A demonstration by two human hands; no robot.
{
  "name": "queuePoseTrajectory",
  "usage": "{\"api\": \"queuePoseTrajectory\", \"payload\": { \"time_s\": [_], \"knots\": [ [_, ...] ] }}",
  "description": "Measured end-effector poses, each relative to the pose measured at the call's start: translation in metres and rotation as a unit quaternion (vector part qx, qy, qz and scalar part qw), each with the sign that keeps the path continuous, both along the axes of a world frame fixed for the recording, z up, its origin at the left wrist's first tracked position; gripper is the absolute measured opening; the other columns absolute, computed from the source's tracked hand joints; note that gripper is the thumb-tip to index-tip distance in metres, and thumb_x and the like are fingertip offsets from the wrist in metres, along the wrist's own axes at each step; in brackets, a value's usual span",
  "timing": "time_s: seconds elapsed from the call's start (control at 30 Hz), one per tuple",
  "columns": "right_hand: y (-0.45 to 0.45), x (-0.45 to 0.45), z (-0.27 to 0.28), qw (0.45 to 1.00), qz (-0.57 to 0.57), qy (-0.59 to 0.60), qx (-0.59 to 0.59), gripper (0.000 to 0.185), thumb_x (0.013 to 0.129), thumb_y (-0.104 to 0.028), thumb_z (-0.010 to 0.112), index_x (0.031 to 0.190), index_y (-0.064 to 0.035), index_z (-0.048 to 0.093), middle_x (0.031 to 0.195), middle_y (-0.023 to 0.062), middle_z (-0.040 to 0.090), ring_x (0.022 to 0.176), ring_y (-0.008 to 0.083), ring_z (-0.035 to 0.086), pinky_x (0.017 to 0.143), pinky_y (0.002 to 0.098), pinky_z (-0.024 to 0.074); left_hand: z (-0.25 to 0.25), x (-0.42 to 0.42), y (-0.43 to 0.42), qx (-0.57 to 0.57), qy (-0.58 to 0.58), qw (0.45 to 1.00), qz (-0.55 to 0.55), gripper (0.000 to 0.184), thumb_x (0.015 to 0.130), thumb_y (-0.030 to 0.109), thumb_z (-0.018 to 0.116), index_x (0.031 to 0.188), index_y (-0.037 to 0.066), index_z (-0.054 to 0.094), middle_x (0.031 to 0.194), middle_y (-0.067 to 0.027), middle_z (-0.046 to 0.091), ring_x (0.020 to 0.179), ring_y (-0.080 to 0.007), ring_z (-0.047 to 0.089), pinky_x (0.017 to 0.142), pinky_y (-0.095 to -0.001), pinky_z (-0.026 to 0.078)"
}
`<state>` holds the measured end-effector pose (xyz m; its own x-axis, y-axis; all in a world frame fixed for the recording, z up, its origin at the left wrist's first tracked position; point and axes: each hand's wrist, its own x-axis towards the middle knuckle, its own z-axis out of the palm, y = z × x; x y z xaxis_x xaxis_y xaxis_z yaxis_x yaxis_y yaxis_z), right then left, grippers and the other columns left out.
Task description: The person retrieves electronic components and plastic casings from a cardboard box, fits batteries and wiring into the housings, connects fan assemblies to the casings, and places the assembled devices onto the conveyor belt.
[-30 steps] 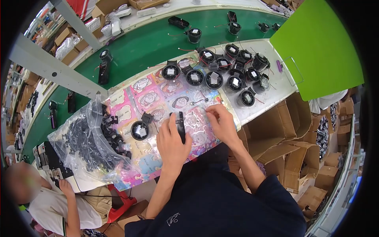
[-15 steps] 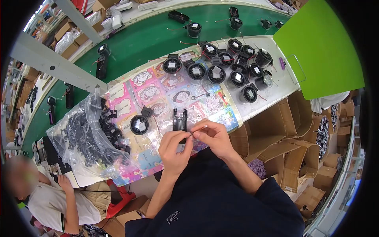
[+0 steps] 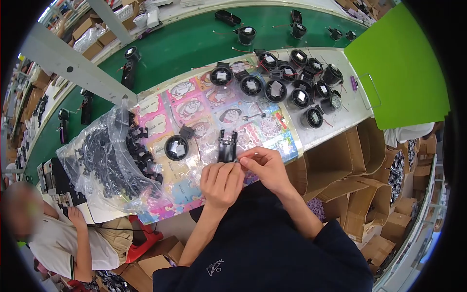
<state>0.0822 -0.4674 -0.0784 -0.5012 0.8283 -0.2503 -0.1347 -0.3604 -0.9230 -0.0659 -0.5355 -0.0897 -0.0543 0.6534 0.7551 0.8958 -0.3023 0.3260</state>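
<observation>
Beyond the work table [image 3: 348, 111], a green belt [image 3: 189, 41] curves across the far side of what I see through the head camera, my only view. Nearer me, a colourful sheet [image 3: 187, 168] covers much of the table, with a see-through bag [image 3: 109, 163] of black parts on the left and round black units [image 3: 276, 91] gathered at the far right. One black case [image 3: 227, 148] lies towards the sheet's near edge, just beyond the hands. The left hand [image 3: 223, 184] is curled, its fingertips by the case's near end; whether they grip anything, I cannot tell. The right hand [image 3: 266, 169] seems to pinch a small piece [image 3: 237, 161] between thumb and forefinger, too tiny for me to identify. A lone round unit [image 3: 176, 147] rests to the left, apart from both hands. To handle this well, I would keep the pinch light, steady the fingertips of one hand against the other, and avoid nudging the case, which could skid on the glossy sheet.
</observation>
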Motion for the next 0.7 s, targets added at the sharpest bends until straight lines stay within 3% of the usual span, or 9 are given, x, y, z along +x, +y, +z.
{"api": "queuePoseTrajectory", "payload": {
  "time_s": [0.1, 0.13, 0.23, 0.3, 0.47, 0.7],
  "knots": [
    [0.013, 0.0, 0.001, 0.985, -0.032, -0.126, 0.111, 0.014, 0.095, -0.007, 0.073, 0.104, 0.0032, 0.074, 0.091, 0.0064, 0.076, 0.082, 0.0097, 0.068, 0.075, 0.0273, 0.0551, 0.001, 0.005, 0.003, -0.048, -0.091, 0.994, 0.045, 0.052, 0.072, 0.006, 0.084, 0.119, -0.002, 0.066, 0.117, -0.0173, 0.065, 0.1, -0.0351, 0.064, 0.087, -0.0453, 0.052],
    [0.019, -0.006, 0.011, 0.956, -0.055, -0.203, 0.205, 0.013, 0.092, -0.007, 0.075, 0.101, 0.002, 0.075, 0.091, 0.0079, 0.075, 0.08, 0.0134, 0.069, 0.072, 0.0287, 0.0547, -0.001, 0.004, 0.004, -0.056, -0.111, 0.991, 0.054, 0.059, 0.073, 0.008, 0.085, 0.126, -0.002, 0.062, 0.122, -0.0189, 0.063, 0.104, -0.0376, 0.063, 0.089, -0.047, 0.051],
    [0.038, -0.017, 0.009, 0.892, -0.064, -0.233, 0.382, 0.012, 0.086, -0.005, 0.077, 0.097, 0.0008, 0.075, 0.099, 0.0099, 0.071, 0.09, 0.0231, 0.068, 0.076, 0.0327, 0.0547, -0.019, 0.007, 0.006, -0.094, -0.188, 0.976, 0.051, 0.083, 0.075, 0.009, 0.084, 0.146, -0.003, 0.043, 0.133, -0.024, 0.057, 0.116, -0.0442, 0.058, 0.099, -0.0513, 0.047],
    [0.042, -0.026, 0.006, 0.846, -0.028, -0.248, 0.471, 0.013, 0.083, -0.004, 0.078, 0.095, 0.0007, 0.075, 0.103, 0.0104, 0.068, 0.095, 0.027, 0.066, 0.078, 0.0352, 0.0545, -0.033, 0.009, 0.007, -0.113, -0.232, 0.965, 0.045, 0.082, 0.075, 0.007, 0.083, 0.146, -0.004, 0.044, 0.132, -0.024, 0.058, 0.114, -0.0434, 0.059, 0.098, -0.0504, 0.047],
    [0.042, -0.037, 0.0, 0.855, 0.012, -0.285, 0.434, 0.011, 0.083, -0.001, 0.076, 0.093, 0.0019, 0.074, 0.105, 0.0119, 0.068, 0.099, 0.0298, 0.066, 0.084, 0.0378, 0.053, -0.038, 0.006, 0.005, -0.139, -0.205, 0.968, 0.049, 0.087, 0.074, 0.005, 0.085, 0.147, -0.005, 0.04, 0.125, -0.0231, 0.059, 0.108, -0.0368, 0.061, 0.093, -0.0457, 0.051],
    [0.042, -0.035, -0.004, 0.843, 0.005, -0.29, 0.454, 0.008, 0.082, -0.002, 0.075, 0.089, 0.0018, 0.072, 0.102, 0.0099, 0.067, 0.098, 0.0302, 0.064, 0.081, 0.0398, 0.0537, -0.037, 0.01, 0.008, -0.12, -0.221, 0.967, 0.047, 0.077, 0.072, 0.003, 0.081, 0.141, -0.005, 0.047, 0.122, -0.0238, 0.06, 0.107, -0.0431, 0.06, 0.093, -0.0495, 0.049]
  ]
}}
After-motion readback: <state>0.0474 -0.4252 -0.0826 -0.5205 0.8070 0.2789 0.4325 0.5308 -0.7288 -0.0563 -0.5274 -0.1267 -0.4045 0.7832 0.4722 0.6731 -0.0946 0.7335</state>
